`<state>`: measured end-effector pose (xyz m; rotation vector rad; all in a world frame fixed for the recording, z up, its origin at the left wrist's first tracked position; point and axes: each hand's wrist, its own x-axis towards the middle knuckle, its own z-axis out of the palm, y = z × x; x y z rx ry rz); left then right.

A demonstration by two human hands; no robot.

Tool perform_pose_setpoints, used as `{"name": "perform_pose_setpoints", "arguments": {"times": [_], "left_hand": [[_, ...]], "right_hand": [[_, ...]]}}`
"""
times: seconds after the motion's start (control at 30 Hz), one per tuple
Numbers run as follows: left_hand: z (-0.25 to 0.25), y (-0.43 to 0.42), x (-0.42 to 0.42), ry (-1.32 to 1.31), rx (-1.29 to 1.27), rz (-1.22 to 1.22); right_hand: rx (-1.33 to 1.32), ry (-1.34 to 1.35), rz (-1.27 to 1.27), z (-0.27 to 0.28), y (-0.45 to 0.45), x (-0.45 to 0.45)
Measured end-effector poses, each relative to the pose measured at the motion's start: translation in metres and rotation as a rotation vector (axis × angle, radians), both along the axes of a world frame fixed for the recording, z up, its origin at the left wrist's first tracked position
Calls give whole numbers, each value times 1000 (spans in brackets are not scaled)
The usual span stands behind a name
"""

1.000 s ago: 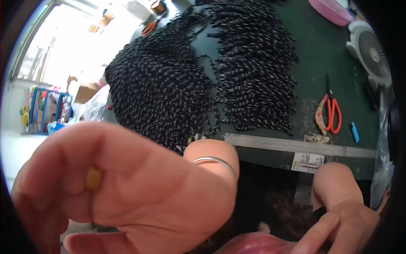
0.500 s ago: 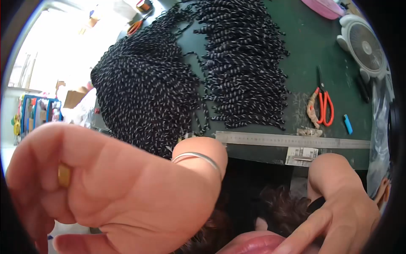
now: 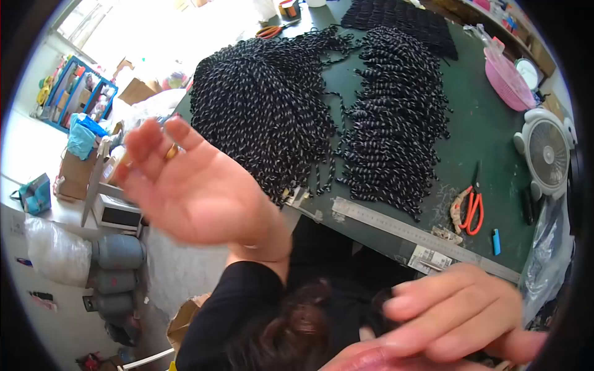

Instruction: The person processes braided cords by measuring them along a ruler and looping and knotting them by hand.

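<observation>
My left hand [image 3: 198,191] is raised in the air in front of the table's near left corner. Its palm shows, the fingers are apart and slightly curled, a ring is on one finger, and nothing is in it. Low at the right, my right hand [image 3: 464,312] is close to the camera beside the mouth, fingers stretched out and holding nothing visible. Beyond my left hand lies a big heap of black cord with white flecks [image 3: 260,111]. To its right is a stack of short, coiled-looking lengths of the same cord [image 3: 396,123].
A steel ruler [image 3: 402,230] lies along the green table's [image 3: 467,142] near edge. Orange-handled scissors [image 3: 473,207], a blue lighter [image 3: 496,242] and a grey fan [image 3: 547,154] are at the right. Behind stand a pink basket [image 3: 504,77] and a black bundle [image 3: 402,28].
My left hand has moved away from the camera, up and right, its fingers opening out. My right hand has come up and left. The view has shifted, showing more of the room.
</observation>
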<state>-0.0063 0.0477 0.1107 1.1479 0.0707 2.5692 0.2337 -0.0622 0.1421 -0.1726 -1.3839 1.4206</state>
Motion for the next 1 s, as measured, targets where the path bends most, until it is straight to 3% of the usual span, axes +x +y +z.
{"name": "perform_pose_setpoints", "arguments": {"times": [0.07, 0.13, 0.2, 0.23, 0.3, 0.33, 0.47, 0.53, 0.57, 0.63, 0.77, 0.87, 1.0], "left_hand": [[-20, 22, -22, 211, -221, 205], [-49, 37, -48, 514, -640, 422], [-67, 42, -69, 960, -902, 670], [-81, 48, -81, 954, -898, 673], [-103, 54, -105, 1369, -988, 966], [-107, 54, -112, 1358, -992, 985], [-109, 47, -108, 1370, -990, 936], [-104, 40, -103, 1206, -828, 900], [-101, 36, -99, 1128, -746, 882], [-89, 8, -82, 932, -866, 478], [-79, -47, -45, 1214, -331, 139], [-68, -77, -34, 1340, -211, -54], [-65, -83, -30, 1330, -93, -222]], "right_hand": [[-94, -141, 127, 5, 1, -10], [-12, -11, 98, 7, -4, -32], [17, 53, 74, 4, -7, -33], [26, -2, 104, -1, -6, -27], [55, -106, 184, -6, -1, -18], [65, -105, 198, -3, 3, -18], [257, -203, 288, 7, 13, -22], [344, -310, 59, 2, 6, -28], [363, -310, 77, -1, 3, -26], [313, -348, -12, -10, 1, -24], [584, -612, -255, -18, 18, -53], [819, -875, -533, -31, 25, -67], [521, -846, -302, -67, 10, -53]]}}
